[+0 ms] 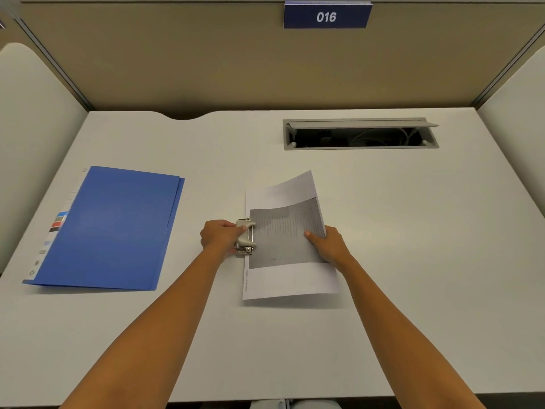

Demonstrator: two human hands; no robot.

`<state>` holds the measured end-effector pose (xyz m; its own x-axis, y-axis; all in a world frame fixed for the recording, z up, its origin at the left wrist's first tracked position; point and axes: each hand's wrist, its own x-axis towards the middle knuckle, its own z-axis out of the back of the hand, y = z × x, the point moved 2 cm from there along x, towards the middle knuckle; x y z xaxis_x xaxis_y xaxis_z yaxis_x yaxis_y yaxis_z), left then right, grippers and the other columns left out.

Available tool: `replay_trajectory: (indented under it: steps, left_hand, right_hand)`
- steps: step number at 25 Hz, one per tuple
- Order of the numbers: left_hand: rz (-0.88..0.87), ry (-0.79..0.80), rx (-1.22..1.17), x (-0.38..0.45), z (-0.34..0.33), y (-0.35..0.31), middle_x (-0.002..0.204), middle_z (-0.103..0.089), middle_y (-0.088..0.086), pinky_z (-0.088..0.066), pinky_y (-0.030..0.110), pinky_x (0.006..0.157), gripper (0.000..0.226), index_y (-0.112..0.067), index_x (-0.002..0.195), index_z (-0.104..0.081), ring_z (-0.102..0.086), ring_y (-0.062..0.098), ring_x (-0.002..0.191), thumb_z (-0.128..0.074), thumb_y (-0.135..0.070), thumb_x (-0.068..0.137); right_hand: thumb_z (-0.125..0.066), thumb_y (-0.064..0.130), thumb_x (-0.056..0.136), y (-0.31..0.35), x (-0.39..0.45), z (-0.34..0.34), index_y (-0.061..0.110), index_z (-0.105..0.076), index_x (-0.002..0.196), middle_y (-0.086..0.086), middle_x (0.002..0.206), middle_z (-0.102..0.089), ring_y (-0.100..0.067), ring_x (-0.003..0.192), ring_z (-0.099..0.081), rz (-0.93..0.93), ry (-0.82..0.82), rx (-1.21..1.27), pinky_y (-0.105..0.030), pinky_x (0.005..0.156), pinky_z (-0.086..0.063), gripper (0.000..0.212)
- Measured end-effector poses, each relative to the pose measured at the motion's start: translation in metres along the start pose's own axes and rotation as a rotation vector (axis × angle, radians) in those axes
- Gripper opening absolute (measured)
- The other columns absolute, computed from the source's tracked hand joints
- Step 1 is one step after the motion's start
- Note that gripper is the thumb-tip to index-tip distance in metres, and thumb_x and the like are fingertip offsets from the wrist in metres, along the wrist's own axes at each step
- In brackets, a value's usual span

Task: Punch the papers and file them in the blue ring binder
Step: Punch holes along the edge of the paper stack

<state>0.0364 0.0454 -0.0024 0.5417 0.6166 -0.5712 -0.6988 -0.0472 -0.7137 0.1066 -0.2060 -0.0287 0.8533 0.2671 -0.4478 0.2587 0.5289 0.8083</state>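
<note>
Item 1, white desk (383, 231): bears everything listed, with a beige partition at 12 o'clock carrying a blue plate marked 016 (326, 16) and an open cable tray (360, 134) sunk into the top at 1 o'clock. Item 2, blue ring binder (109, 231): closed and flat at 9 o'clock, well apart from both hands, long axis running roughly 12 to 6 with a slight lean, labelled spine on its outer left side; the left hand is the nearer for reaching it. Item 3, papers (290, 276): a thin stack at centre, long axis 12 to 6, its left edge fed into the punch, its right side lifted and curling so the far corner stands off the desk; how many sheets cannot be told. Item 4, right hand (327, 245): at 3 o'clock of the stack, pinching the raised right edge, thumb on top of the printed face and fingers under it. Item 5, left hand (219, 236): at 9 o'clock of the stack, fingers curled round the punch from its left side, thumb tip on the lever. Item 6, metal two-hole punch (245, 236): touching the stack's left edge near mid-length, axis parallel to that edge. Assessment: the punching step looks in hand, the sheet edge seated and the lever apparently due a downward press; filing not yet begun.
</note>
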Motion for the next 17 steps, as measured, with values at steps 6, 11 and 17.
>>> replay_trajectory:
  steps: [6,11,17]
  left_hand:
    - [0.001,0.018,-0.005,-0.001,0.0,0.001,0.085,-0.072,0.014,-0.062,0.045,0.066,0.021,-0.011,0.073,-0.068,-0.072,0.031,0.077,-0.086,-0.019,0.068]
    - [0.018,0.054,0.007,0.002,0.002,0.001,0.083,-0.073,0.016,-0.061,0.047,0.066,0.023,-0.008,0.073,-0.069,-0.072,0.032,0.077,-0.087,-0.019,0.066]
    - [0.011,0.067,0.017,0.001,0.002,0.001,0.082,-0.073,0.016,-0.061,0.046,0.066,0.022,-0.007,0.072,-0.068,-0.073,0.031,0.075,-0.087,-0.017,0.067]
  right_hand:
    - [-0.053,0.038,0.094,-0.013,-0.001,-0.004,0.011,-0.05,0.13,-0.01,0.125,-0.059,-0.026,0.103,-0.059,-0.037,-0.003,0.022,-0.04,0.09,-0.051,0.045]
    - [-0.054,0.039,0.093,-0.015,0.001,-0.004,0.011,-0.051,0.13,-0.009,0.124,-0.061,-0.029,0.106,-0.061,-0.052,-0.003,0.053,-0.042,0.091,-0.052,0.046]
    - [-0.054,0.038,0.093,-0.016,0.002,-0.005,0.012,-0.051,0.129,-0.008,0.122,-0.06,-0.026,0.102,-0.06,-0.066,0.008,0.057,-0.042,0.09,-0.052,0.045]
